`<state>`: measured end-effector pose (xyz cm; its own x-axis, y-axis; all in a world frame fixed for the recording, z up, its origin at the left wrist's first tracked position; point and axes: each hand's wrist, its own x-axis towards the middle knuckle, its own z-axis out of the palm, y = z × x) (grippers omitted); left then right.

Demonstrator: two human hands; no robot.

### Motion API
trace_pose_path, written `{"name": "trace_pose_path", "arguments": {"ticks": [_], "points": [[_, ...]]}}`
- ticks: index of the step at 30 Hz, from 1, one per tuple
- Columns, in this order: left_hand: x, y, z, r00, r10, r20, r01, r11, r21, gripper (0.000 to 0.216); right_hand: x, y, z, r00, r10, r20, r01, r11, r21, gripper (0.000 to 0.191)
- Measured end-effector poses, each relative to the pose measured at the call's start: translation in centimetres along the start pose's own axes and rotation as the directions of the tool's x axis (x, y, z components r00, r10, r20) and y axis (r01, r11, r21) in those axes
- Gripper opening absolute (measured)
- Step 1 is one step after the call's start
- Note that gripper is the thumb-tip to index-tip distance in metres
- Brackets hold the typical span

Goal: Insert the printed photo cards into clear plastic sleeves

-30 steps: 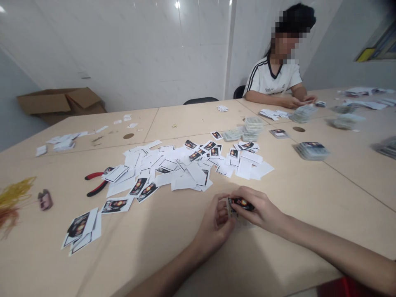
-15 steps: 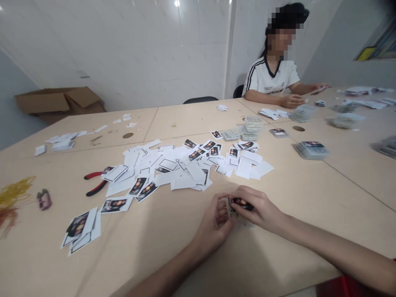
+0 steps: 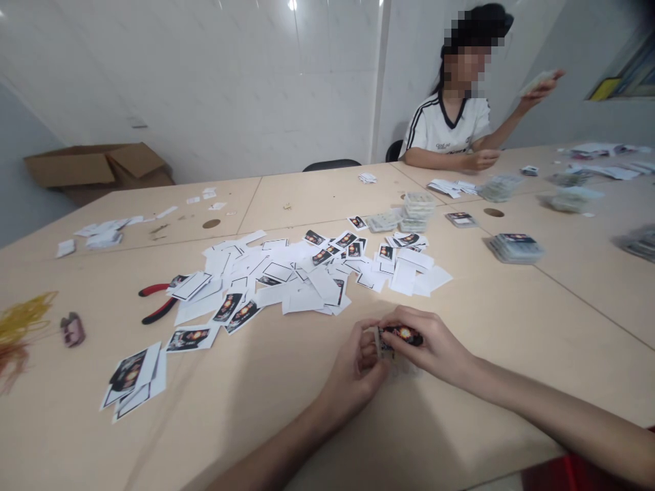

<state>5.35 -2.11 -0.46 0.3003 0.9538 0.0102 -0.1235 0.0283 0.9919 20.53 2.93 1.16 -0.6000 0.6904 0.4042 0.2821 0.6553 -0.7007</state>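
Observation:
Both my hands meet low over the table's near middle around a small stack of dark printed cards [image 3: 400, 336]. My left hand [image 3: 357, 372] pinches its left end with curled fingers. My right hand [image 3: 432, 346] wraps over the top and right side of the stack. Just beyond them a wide heap of loose cards [image 3: 301, 273] lies scattered, many white side up, some showing the dark orange picture. A few more cards [image 3: 136, 378] lie apart at the near left.
Red-handled pliers [image 3: 153, 303] lie left of the heap, with yellow rubber bands [image 3: 20, 324] and a small pink object [image 3: 72, 329] further left. Wrapped card stacks [image 3: 516, 248] stand at right. A person in a white shirt [image 3: 450, 126] sits across, one arm raised. A cardboard box [image 3: 97, 167] rests far left.
My hands have stayed in place, shifting the card stack slightly. The person across has lifted one arm from the table up high, holding a card.

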Motion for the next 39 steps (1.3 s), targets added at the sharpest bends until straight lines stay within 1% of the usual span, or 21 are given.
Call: {"name": "trace_pose_path", "arguments": {"ticks": [9,18,22,27,32,39], "points": [[0.03,0.19,0.10,1.000,-0.011,0.007,0.011,1.000,0.004,0.038,0.05,-0.01,-0.10,0.997,0.072,-0.017,-0.071,0.997,0.044,0.010],[-0.03,0.31,0.12,1.000,-0.006,0.028,0.007,1.000,-0.022,0.039,0.03,0.00,0.00,0.996,0.084,-0.027,-0.083,0.994,0.066,0.013],[-0.02,0.24,0.13,1.000,-0.013,0.018,0.013,1.000,-0.006,0.039,0.07,-0.04,0.01,0.997,0.074,-0.019,-0.073,0.996,0.058,0.010],[0.03,0.25,0.17,1.000,-0.012,0.009,0.013,0.999,-0.034,0.037,0.03,0.01,0.03,0.997,0.068,-0.022,-0.067,0.997,0.046,0.011],[-0.05,0.30,0.12,1.000,-0.004,0.010,0.005,0.996,-0.084,0.035,-0.08,-0.08,0.01,1.000,0.012,-0.008,-0.012,1.000,0.022,0.015],[0.11,0.22,0.12,1.000,0.026,-0.007,-0.027,0.991,-0.130,0.025,-0.26,-0.16,0.09,0.996,-0.088,0.008,0.089,0.995,-0.045,0.019]]}}
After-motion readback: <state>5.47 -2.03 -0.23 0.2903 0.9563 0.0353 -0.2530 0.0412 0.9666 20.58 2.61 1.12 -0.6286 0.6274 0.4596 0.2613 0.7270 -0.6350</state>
